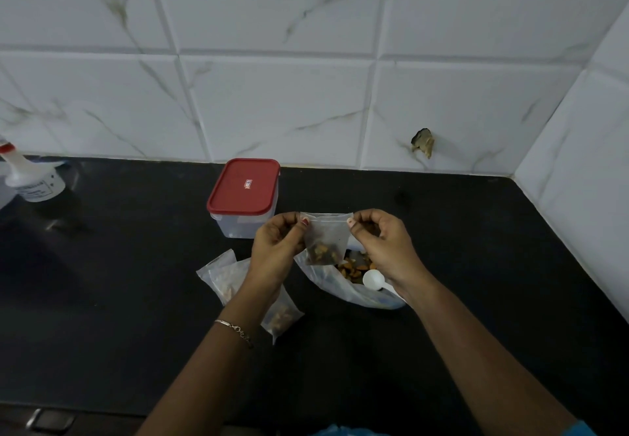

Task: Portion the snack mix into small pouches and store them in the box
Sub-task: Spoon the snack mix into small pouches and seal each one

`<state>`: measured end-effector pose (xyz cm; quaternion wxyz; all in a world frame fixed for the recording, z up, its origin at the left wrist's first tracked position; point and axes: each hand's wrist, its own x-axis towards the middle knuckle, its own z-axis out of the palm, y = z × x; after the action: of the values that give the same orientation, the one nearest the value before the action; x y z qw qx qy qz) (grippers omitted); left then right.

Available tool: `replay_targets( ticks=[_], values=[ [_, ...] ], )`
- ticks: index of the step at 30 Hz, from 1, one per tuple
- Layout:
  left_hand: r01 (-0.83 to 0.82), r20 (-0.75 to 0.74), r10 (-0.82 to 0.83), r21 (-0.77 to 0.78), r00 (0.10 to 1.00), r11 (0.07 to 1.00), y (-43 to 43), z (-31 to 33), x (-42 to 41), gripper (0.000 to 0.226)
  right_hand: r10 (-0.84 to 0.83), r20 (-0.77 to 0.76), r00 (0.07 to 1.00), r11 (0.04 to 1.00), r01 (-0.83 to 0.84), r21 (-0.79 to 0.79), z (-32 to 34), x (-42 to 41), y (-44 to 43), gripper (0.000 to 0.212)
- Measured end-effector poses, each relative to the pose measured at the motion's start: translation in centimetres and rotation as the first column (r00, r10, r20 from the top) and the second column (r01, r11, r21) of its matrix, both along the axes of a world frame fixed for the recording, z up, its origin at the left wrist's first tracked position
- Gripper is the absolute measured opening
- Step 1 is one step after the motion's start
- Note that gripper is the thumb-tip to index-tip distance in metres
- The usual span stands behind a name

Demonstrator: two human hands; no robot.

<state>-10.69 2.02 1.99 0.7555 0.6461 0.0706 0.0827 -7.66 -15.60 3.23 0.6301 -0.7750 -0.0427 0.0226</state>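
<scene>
A small clear pouch (325, 240) with snack mix at its bottom hangs in the air above the counter. My left hand (277, 246) pinches its top left corner and my right hand (381, 248) pinches its top right corner. Below it lies the large open bag of snack mix (350, 282) with a white scoop (372, 280) resting in it. Two filled pouches (221, 275) (280, 316) lie on the counter under my left forearm. The clear box with a red lid (245, 194) stands shut behind the hands.
The black counter (136, 282) runs to a white tiled wall at the back and right. A white spray bottle (32, 177) stands at the far left. A drawer handle (51, 420) shows at the front left edge.
</scene>
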Motion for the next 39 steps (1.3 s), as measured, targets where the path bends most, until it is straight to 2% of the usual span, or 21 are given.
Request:
replay_targets(
  ticks=[4,10,19,26,31,39],
  values=[
    [0.014,-0.014,-0.014,-0.010,1.000,1.000,-0.1,0.2,0.3,0.019,0.041,0.009,0.999,0.999,-0.041,-0.001,-0.1,-0.1,0.0,0.006],
    [0.030,0.004,-0.030,0.010,1.000,1.000,-0.4,0.1,0.4,0.013,-0.006,0.069,0.998,1.000,0.007,-0.012,-0.3,0.3,0.0,0.004],
    [0.076,0.013,-0.077,0.059,0.997,0.995,-1.2,0.1,0.9,0.019,0.025,0.013,1.000,0.998,-0.026,0.064,-0.4,0.0,-0.3,0.010],
    [0.077,0.031,-0.079,0.069,0.996,0.995,-1.7,0.0,0.8,0.018,-0.031,0.203,0.979,0.992,0.055,-0.112,-1.1,0.4,-0.3,0.001],
    [0.090,0.032,-0.093,0.093,0.995,0.992,-1.8,0.1,0.7,0.013,-0.009,0.095,0.995,0.999,0.013,-0.033,-1.0,-0.1,-0.1,0.005],
    [0.095,-0.011,-0.095,0.149,0.995,0.984,-2.5,0.0,0.3,0.011,0.002,0.080,0.997,1.000,-0.002,-0.001,-1.3,-0.6,0.5,0.010]
  ],
)
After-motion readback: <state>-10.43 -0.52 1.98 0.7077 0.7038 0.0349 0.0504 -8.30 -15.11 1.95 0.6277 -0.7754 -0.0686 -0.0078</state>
